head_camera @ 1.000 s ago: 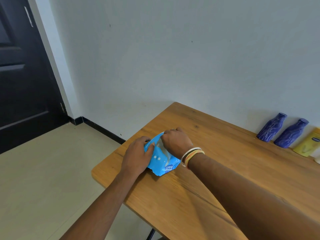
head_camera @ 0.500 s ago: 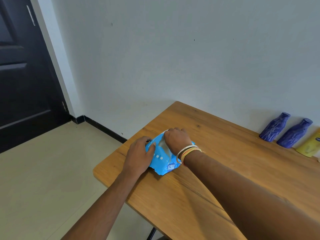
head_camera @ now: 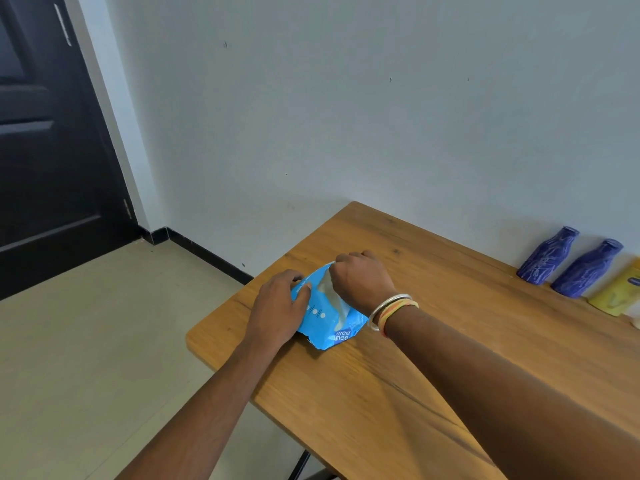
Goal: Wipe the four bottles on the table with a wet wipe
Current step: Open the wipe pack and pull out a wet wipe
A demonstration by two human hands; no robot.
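Wooden table [head_camera: 450,341] carries a blue wipes pack [head_camera: 327,318]; left hand [head_camera: 277,306] pins it flat so right hand [head_camera: 360,280], clenched at its opening, can extract a wipe. Bottles [head_camera: 549,259] stand well right of the pack.

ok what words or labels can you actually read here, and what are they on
"mee mee": white letters in two stacked lines on the near corner of the crinkled blue plastic wipe packet, held under both hands.
A line of tiny print near the left hand on that packet: too small to read.
Dark blue oval logo on the flat yellow bottle at the right edge: too blurred to read.
The two dark blue patterned bottles show only pale scribble marks, no text.
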